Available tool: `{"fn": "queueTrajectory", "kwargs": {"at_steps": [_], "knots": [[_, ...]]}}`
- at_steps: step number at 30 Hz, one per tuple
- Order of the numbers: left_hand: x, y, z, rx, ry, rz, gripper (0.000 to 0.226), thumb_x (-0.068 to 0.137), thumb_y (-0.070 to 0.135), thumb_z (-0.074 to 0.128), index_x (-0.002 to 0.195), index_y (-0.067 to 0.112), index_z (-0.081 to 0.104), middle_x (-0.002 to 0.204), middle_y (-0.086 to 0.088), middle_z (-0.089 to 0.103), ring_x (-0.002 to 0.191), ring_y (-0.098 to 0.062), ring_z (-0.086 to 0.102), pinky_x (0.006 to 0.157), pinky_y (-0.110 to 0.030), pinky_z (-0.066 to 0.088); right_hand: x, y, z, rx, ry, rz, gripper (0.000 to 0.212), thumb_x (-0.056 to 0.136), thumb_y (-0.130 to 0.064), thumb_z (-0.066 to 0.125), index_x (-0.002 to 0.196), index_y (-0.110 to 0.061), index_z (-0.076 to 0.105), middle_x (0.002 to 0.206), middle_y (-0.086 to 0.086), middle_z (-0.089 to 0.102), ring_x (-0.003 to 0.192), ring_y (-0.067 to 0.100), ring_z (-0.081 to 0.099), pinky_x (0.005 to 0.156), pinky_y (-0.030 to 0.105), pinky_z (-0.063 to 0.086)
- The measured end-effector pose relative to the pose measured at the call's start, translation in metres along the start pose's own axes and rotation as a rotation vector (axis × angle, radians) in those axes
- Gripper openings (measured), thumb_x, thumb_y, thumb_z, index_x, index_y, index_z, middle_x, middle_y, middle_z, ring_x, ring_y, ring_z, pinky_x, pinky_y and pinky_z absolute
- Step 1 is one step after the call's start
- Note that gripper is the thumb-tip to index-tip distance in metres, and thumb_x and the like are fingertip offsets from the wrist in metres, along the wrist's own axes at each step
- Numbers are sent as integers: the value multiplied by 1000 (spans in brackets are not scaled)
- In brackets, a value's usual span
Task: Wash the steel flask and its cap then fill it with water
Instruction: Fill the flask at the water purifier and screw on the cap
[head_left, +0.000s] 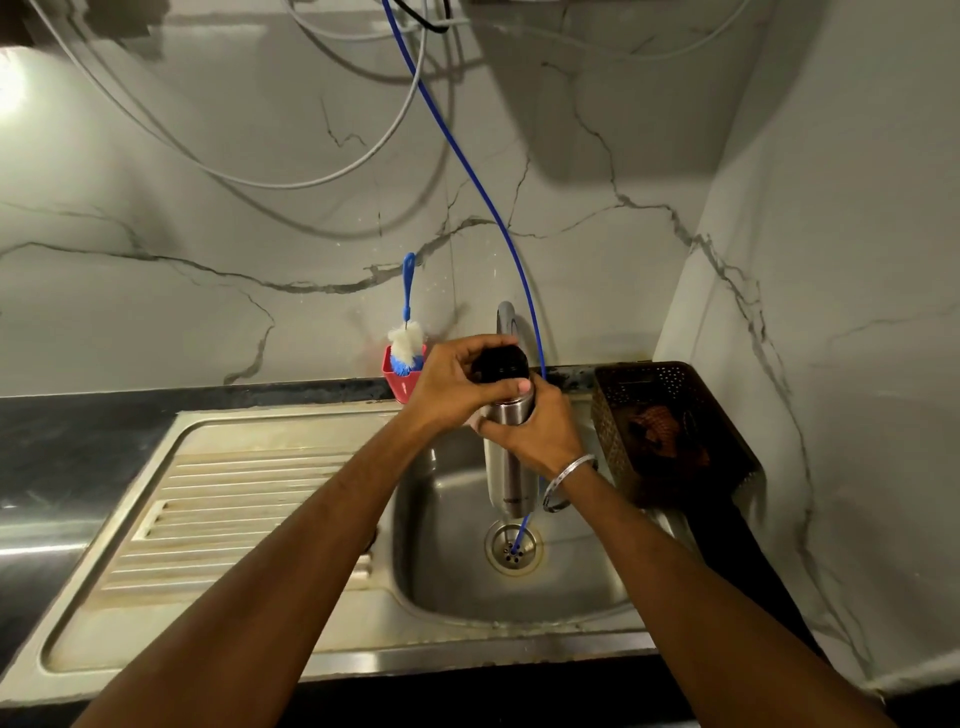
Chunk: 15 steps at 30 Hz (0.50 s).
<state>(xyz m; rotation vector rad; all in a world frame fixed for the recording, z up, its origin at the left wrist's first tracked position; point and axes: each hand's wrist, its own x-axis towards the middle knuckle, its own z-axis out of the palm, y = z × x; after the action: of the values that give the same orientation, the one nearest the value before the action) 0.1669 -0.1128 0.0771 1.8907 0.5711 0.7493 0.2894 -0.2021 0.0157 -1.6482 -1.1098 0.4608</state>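
I hold the steel flask (505, 467) upright over the sink basin (452, 561), above the drain. My right hand (535, 431) is wrapped around the flask's upper body. My left hand (447, 387) grips the black cap (500, 365), which sits on top of the flask's neck. The tap (505, 317) stands right behind the flask, partly hidden by my hands. No water stream is visible.
A bottle brush (408, 332) stands in a red holder (402, 376) against the wall, left of the tap. A thin blue tube (467, 171) hangs from above down into the drain (513, 546). A dark perforated basket (670, 426) stands at the right. The drainboard (223, 525) lies to the left.
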Motion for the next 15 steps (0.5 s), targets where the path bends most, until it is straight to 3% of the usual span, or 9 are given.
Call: {"fn": "queueTrajectory", "kwargs": {"at_steps": [3,5,6,8,10,13,15], "knots": [[3,-3,-15,-181,-265,-71,61,83,-3,76,140,9,58,133,-4,67,127,-16,62,104,-39,53,1,-1,-11,58,-118,-40,48,66,-12,91,105,-22,65,90,-5,74,79,9,72,70,23,59],[4,-2,-14,-169,-301,-63,63,86,0,74,144,14,54,139,0,63,131,-15,57,107,-36,51,0,-3,-9,49,-111,-23,50,64,-19,92,106,-25,65,91,-6,74,80,9,72,71,27,60],[3,1,-5,-111,-230,-50,61,87,10,77,143,17,55,137,2,64,129,-12,58,107,-33,51,0,-5,-5,28,-79,-5,53,62,-26,91,108,-27,65,91,-7,74,81,9,72,73,32,62],[-3,5,19,15,81,16,50,80,37,83,126,24,66,119,7,71,113,-5,66,99,-24,54,1,-8,3,-52,-23,1,65,57,-39,86,116,-32,62,96,-10,74,87,7,72,76,34,62],[-4,7,33,27,232,94,37,74,43,87,102,22,74,99,6,76,96,-7,72,90,-26,59,2,-10,6,-60,-26,-20,73,56,-39,87,123,-36,57,101,-11,73,92,5,71,79,32,62],[6,10,11,-79,-62,6,28,80,9,84,105,4,74,111,-3,77,107,-12,72,99,-35,57,0,-7,1,-29,-81,-43,60,57,-33,89,112,-33,64,94,-7,73,85,9,72,75,40,62],[10,8,-3,-69,-214,-36,45,82,9,82,125,7,68,128,1,70,120,-8,65,105,-36,53,-3,-7,1,-40,-87,-18,51,58,-36,89,103,-32,66,88,-7,73,79,8,71,72,40,63]]}}
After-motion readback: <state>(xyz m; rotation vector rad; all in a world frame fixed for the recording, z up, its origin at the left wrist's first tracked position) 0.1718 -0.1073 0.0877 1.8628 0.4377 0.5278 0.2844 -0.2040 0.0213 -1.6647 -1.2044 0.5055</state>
